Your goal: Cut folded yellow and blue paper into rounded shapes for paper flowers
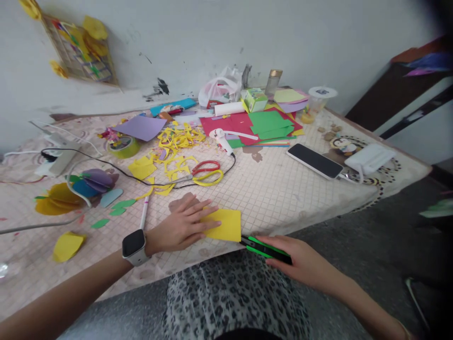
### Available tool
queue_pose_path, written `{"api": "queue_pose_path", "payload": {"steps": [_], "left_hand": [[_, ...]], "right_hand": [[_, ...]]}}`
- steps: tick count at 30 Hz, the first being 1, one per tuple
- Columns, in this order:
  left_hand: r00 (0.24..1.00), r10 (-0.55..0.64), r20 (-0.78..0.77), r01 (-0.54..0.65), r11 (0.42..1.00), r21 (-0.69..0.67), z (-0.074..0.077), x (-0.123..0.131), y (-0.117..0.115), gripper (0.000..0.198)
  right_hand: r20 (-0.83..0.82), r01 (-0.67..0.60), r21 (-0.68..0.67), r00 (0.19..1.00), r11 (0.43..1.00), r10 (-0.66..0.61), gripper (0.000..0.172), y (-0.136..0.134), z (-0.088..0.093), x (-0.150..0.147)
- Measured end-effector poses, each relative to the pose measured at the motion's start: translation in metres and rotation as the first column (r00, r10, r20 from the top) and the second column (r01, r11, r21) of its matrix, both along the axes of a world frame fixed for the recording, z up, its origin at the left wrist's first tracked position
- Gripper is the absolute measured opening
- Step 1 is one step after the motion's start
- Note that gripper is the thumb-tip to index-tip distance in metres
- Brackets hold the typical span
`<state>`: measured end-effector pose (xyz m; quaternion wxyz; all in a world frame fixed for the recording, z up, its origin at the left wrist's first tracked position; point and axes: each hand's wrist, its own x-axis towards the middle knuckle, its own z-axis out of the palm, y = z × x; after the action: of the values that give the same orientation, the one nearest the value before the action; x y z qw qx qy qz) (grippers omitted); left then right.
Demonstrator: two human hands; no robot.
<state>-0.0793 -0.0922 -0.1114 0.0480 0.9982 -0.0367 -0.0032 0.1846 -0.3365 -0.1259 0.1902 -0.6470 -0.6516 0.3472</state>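
Observation:
My left hand (182, 224), with a watch (134, 245) on its wrist, lies flat with fingers spread, fingertips resting on a rectangular yellow paper piece (228, 224) near the table's front edge. My right hand (300, 262) is closed round a black and green stapler (265, 249). The stapler's jaws meet the paper's lower right corner; whether they are pressed together I cannot tell. Beyond my left hand lie scissors (208, 178) with red and yellow handles. A white pen (144, 212) lies just behind the watch.
Yellow paper scraps (180, 137), a white glue gun (221, 140) with its cord, and red and green sheets (271, 123) lie further back. A phone (314, 161) and power bank (370, 159) are at right. Paper shapes (58, 198) and a power strip (58, 153) sit at left.

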Motion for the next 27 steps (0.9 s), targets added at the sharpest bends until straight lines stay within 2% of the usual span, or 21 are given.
{"api": "queue_pose_path", "payload": {"steps": [5, 10, 17, 27], "left_hand": [[0.998, -0.006, -0.062, 0.003, 0.999, -0.052, -0.004, -0.005, 0.004, 0.048], [0.995, 0.000, -0.099, -0.012, 0.993, -0.121, -0.006, -0.003, 0.004, 0.048], [0.999, -0.002, -0.048, -0.008, 0.982, -0.187, -0.006, -0.002, 0.004, 0.044], [1.000, 0.002, 0.023, 0.003, 0.974, -0.228, -0.013, -0.005, 0.004, 0.045]], "right_hand": [[-0.031, 0.053, 0.024, 0.998, 0.998, -0.053, 0.048, -0.007, -0.007, -0.006], [-0.025, 0.079, -0.023, 0.997, 0.997, -0.079, 0.046, -0.009, -0.005, -0.021], [-0.024, 0.086, 0.010, 0.996, 0.996, -0.086, 0.046, 0.003, -0.001, -0.042], [-0.019, 0.106, 0.041, 0.994, 0.993, -0.106, 0.044, 0.015, -0.005, -0.064]]}}
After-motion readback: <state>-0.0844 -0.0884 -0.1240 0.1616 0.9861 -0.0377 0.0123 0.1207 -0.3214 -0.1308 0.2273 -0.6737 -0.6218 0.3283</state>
